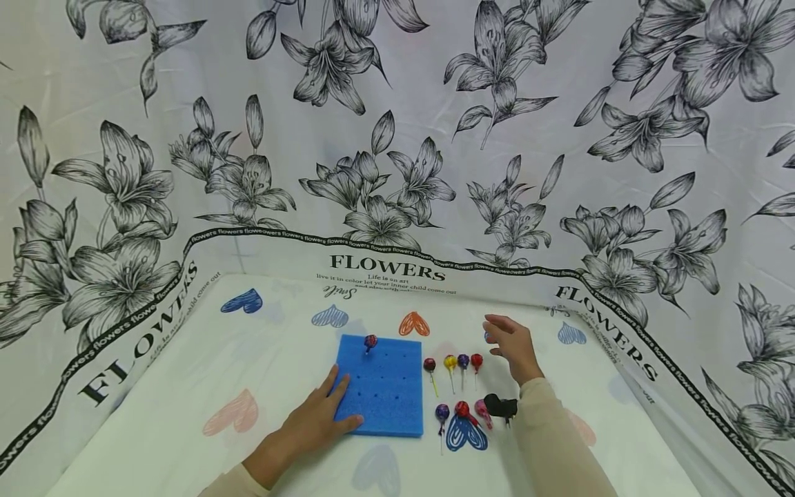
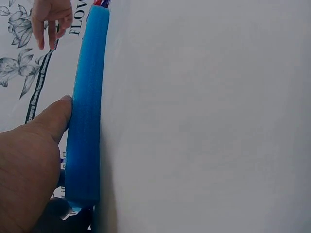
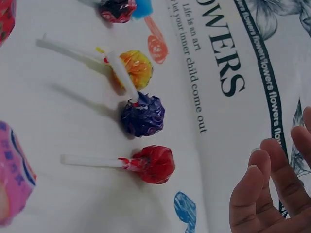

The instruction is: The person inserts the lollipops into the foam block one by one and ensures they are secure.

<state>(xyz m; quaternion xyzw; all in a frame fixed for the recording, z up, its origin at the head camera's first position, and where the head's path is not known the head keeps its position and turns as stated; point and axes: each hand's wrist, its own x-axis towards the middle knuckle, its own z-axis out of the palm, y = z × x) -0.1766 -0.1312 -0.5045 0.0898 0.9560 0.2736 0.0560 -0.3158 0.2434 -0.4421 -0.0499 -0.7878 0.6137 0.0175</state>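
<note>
My left hand (image 1: 318, 414) rests against the left and near edges of a blue foam block (image 1: 385, 414), fingers spread; the left wrist view shows its thumb (image 2: 56, 116) touching the block's side. Small holes dot the block's top, and a dark red lollipop (image 1: 370, 341) stands upright near its far left corner. My right hand (image 1: 514, 345) hovers over the cloth beyond the lollipops, fingers loosely bent and holding nothing. Nearest to it lie a red lollipop (image 3: 154, 165), a purple lollipop (image 3: 143, 115) and a yellow lollipop (image 3: 136, 70).
Right of the block, a dark red lollipop (image 1: 429, 364) lies in the far row. Closer to me are another purple lollipop (image 1: 442, 412), a red one and a pink lollipop (image 1: 483, 412). A black device (image 1: 499, 406) sits at my right wrist. Flower-printed cloth (image 1: 279, 262) rises behind the table.
</note>
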